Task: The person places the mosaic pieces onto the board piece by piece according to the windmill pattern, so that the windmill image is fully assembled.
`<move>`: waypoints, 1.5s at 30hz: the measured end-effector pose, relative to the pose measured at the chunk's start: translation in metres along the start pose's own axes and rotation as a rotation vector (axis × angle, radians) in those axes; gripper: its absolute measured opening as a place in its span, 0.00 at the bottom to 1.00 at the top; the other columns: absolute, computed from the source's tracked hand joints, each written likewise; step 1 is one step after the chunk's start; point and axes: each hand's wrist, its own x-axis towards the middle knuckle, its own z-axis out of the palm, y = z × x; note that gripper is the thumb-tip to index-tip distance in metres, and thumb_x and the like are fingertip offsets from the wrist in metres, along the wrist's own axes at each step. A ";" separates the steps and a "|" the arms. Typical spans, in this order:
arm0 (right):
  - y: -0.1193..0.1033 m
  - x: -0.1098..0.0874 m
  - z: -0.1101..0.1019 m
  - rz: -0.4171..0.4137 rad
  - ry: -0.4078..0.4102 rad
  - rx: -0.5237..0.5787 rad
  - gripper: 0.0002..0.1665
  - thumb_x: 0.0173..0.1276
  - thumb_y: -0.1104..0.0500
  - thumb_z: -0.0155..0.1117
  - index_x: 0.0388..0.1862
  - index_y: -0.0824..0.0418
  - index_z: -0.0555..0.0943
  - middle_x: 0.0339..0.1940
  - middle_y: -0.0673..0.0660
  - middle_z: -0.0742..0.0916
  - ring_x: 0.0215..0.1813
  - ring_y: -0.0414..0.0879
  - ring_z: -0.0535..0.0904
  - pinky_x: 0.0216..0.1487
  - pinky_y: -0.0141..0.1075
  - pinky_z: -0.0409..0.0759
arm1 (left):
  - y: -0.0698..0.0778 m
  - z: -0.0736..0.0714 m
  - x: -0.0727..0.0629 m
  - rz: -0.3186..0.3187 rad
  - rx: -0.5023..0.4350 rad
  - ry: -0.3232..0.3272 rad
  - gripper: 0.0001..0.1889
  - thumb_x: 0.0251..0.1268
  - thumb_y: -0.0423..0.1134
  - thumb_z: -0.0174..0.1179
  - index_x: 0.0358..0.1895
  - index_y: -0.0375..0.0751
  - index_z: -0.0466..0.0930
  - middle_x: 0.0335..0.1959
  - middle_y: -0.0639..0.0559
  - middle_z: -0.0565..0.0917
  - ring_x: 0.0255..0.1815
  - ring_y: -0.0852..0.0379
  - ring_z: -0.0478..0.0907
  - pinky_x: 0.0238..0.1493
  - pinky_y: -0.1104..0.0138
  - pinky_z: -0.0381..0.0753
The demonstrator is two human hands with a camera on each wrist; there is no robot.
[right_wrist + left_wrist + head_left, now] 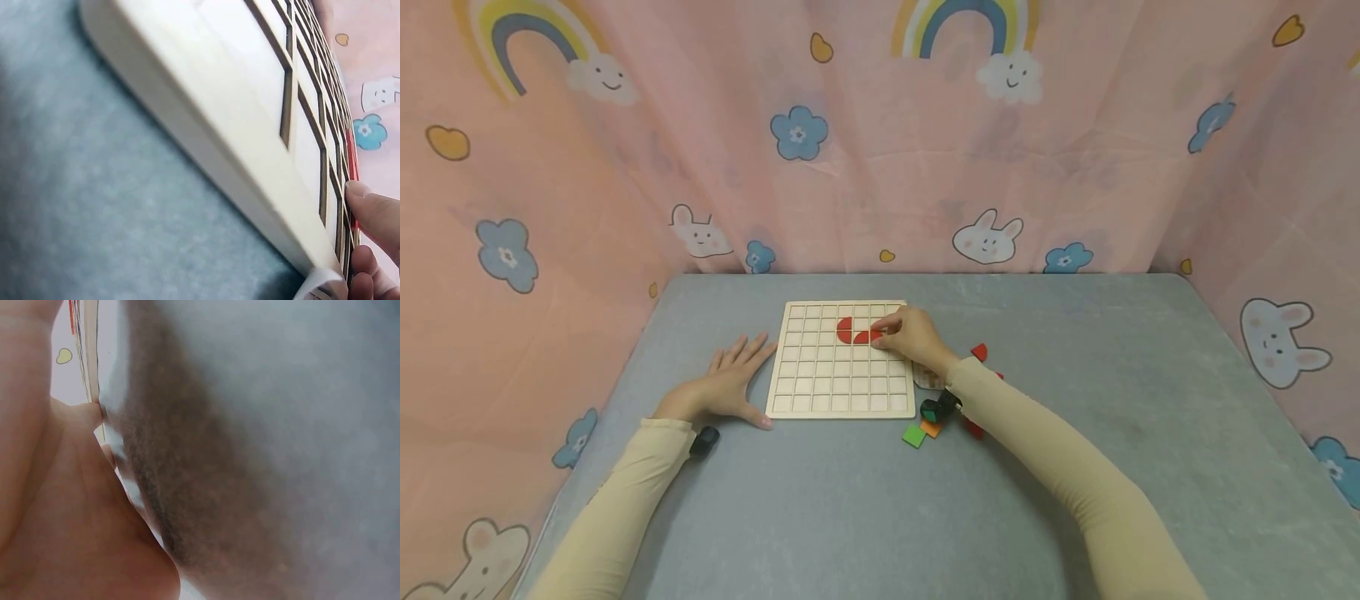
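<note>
Head view: Square, pale wooden board point(842, 382) lies flat on the grey cloth-covered counter point(850, 517). Surface divided by raised strips into a grid of square cells, with a plain border. Just past its centre toward 12 o'clock, flat red rounded pieces point(845, 331), two stacked cells, form the left half of a disc. Toward 1 o'clock, another flat red curved-edged piece point(862, 338); beside it, the right hand point(919, 340) pinches red between thumb and fingers. Left hand point(726, 390) at the board's 9 o'clock, palm down, fingers spread, fingertips at the edge; hands well apart. Off the board at 4 o'clock: flat green square point(913, 436), flat orange piece point(931, 428) touching or nearly so. At 3 o'clock, loose red wedge point(980, 352). Pink printed fabric curtain point(880, 183) behind.

Left wrist view: palm fills 7 to 9 o'clock; blurred shadow at centre. Fingertip contact cannot be told here.

Right wrist view: board runs from 11 to 5 o'clock, pale thick edge, dark-sided recessed cells. Red sliver at 3 o'clock, thumb and fingertips against it at 4.
</note>
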 end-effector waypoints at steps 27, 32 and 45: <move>0.020 -0.020 -0.063 0.026 0.000 0.145 0.23 0.66 0.57 0.69 0.60 0.60 0.82 0.44 0.58 0.83 0.38 0.47 0.74 0.36 0.33 0.73 | 0.002 -0.001 -0.001 0.002 -0.003 -0.006 0.72 0.32 0.62 0.80 0.81 0.43 0.40 0.83 0.38 0.36 0.81 0.29 0.30 0.73 0.29 0.30; 0.034 -0.039 -0.083 0.017 0.029 0.075 0.25 0.66 0.54 0.69 0.60 0.60 0.82 0.48 0.61 0.84 0.46 0.49 0.76 0.46 0.36 0.74 | 0.000 0.002 -0.001 -0.009 0.004 -0.009 0.72 0.33 0.62 0.80 0.81 0.45 0.40 0.83 0.38 0.36 0.81 0.30 0.29 0.73 0.29 0.30; 0.082 -0.080 -0.115 0.033 0.049 -0.098 0.25 0.63 0.53 0.73 0.58 0.59 0.84 0.53 0.61 0.85 0.52 0.53 0.78 0.53 0.42 0.75 | -0.001 0.002 0.002 -0.016 0.002 -0.001 0.73 0.31 0.63 0.80 0.81 0.45 0.40 0.83 0.38 0.37 0.81 0.30 0.28 0.73 0.29 0.29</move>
